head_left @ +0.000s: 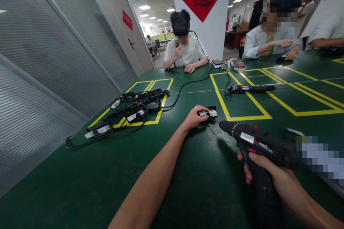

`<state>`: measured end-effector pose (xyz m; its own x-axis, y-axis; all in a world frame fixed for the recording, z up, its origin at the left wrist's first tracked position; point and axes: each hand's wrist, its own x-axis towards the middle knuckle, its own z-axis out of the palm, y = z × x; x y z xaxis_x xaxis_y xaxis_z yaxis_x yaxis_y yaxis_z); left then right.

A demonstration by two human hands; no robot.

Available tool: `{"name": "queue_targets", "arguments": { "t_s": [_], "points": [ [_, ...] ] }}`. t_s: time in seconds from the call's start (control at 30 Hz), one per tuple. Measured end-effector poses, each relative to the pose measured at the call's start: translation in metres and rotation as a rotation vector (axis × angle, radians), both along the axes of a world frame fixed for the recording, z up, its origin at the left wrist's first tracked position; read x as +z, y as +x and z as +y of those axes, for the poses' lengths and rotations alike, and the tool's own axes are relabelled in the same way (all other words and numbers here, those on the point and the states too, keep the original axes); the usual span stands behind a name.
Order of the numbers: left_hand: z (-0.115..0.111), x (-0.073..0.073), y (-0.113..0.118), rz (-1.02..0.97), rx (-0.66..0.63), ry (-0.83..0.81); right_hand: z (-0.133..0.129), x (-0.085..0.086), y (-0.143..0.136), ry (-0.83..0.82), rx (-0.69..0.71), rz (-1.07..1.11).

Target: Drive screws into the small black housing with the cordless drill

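Observation:
My right hand (pixel 268 171) is wrapped round the grip of a black power drill (pixel 258 143) with red buttons. The drill points left, and its thin bit ends at a small black device with a white label (pixel 212 113) lying on the green table (pixel 204 171). Whether the bit touches the device is too small to tell. My left hand (pixel 197 116) holds the device from its left side, fingers closed over its top edge.
Black adapters and cables (pixel 145 105) lie in a pile at the left. A screwdriver-like tool (pixel 252 88) with a cord lies beyond the drill, across yellow tape rectangles. Two people with headsets sit across the table. A blurred object is at the right edge.

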<state>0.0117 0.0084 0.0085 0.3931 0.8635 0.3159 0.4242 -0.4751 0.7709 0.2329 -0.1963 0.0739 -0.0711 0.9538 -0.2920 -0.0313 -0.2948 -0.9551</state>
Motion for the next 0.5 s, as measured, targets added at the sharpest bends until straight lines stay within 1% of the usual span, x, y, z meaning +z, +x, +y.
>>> {"name": "queue_targets", "arguments": {
  "t_s": [0.17,0.33,0.5],
  "points": [
    [-0.0005,-0.0008,0.0011,-0.012,0.014,0.011,-0.0024,-0.0051,0.0,-0.034,0.005,0.014],
    [-0.0004,-0.0021,0.0012,-0.03,0.013,0.02,-0.0049,-0.0064,-0.0001,-0.058,-0.055,-0.017],
    [0.0013,-0.0043,0.002,-0.027,0.025,0.018,-0.0047,0.0009,0.0,0.037,-0.057,-0.125]
  ]
}}
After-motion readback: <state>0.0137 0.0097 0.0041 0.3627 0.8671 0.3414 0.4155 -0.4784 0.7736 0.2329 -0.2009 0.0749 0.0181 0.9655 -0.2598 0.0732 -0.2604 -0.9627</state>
